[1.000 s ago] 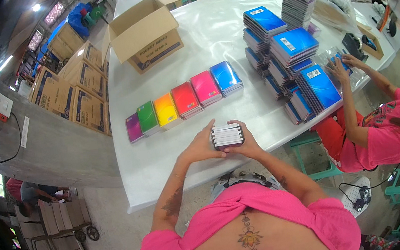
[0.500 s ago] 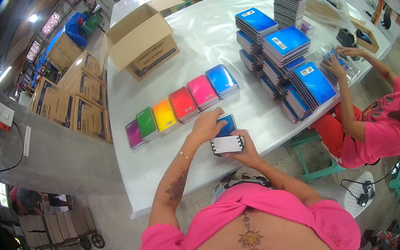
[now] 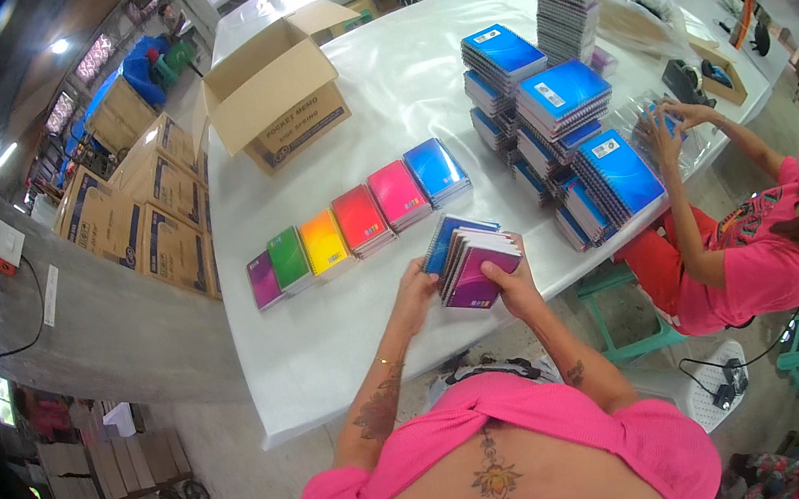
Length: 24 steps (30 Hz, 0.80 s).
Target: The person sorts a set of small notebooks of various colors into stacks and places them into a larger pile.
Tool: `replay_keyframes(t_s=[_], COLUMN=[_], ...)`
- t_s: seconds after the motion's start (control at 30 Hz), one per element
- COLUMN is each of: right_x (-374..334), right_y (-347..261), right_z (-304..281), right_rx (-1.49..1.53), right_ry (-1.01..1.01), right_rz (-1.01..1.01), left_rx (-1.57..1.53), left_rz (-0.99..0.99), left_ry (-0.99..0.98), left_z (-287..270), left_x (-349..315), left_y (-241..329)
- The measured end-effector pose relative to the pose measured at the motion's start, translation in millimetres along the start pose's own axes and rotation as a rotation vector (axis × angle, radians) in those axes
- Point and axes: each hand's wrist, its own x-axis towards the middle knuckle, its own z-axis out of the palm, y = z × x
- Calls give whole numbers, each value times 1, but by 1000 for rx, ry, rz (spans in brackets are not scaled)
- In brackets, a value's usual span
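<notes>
A small bundle of spiral notebooks (image 3: pixel 470 283), purple cover on top and a blue one at its far left side, is held above the near table edge. My left hand (image 3: pixel 413 294) grips its left side. My right hand (image 3: pixel 515 287) wraps the right side, thumb pressed on the purple cover. Beyond my hands lies a slanting row of small notebook piles: purple (image 3: pixel 264 279), green (image 3: pixel 287 260), yellow (image 3: pixel 325 242), red (image 3: pixel 360 217), pink (image 3: pixel 399 191) and blue (image 3: pixel 437 170). Fingers under the bundle are partly hidden.
Tall stacks of blue spiral notebooks (image 3: pixel 561 92) stand to the right on the white table (image 3: pixel 333 359). An open cardboard box (image 3: pixel 303 126) sits at the back left. A co-worker (image 3: pixel 741 240) at the right edge handles a plastic-wrapped item. Closed cartons (image 3: pixel 172 249) are stacked beyond the table's left.
The bundle has turned in my hands: its page edges faced me before, and now a purple cover shows on top. My left hand has shifted from its top to its left side.
</notes>
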Motion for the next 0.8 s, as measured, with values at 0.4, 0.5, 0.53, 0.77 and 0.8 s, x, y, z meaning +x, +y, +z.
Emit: replay_keyframes(t_s=[0.4,0.5,0.53,0.77,0.8], right_x=[9,10,10,19,19], right_y=[35,26,23,32,32], right_z=[-26,-30,-30,-42,-47], right_rx=[-647,-701,-730,-737,-761], right_ry=[-197,-220,-222,-229,-243], right_rz=[-182,-138,-87,-125,-118], left_rx=[676,1009,1192,1912,1943], left_rz=[171,176,189,570,538], left_ry=[-79,-140,-196,-349,-362], left_z=[27,24,26,102,107], left_x=[-13,-13,-12,-18,-13], left_y=[-20,17,28,43,51])
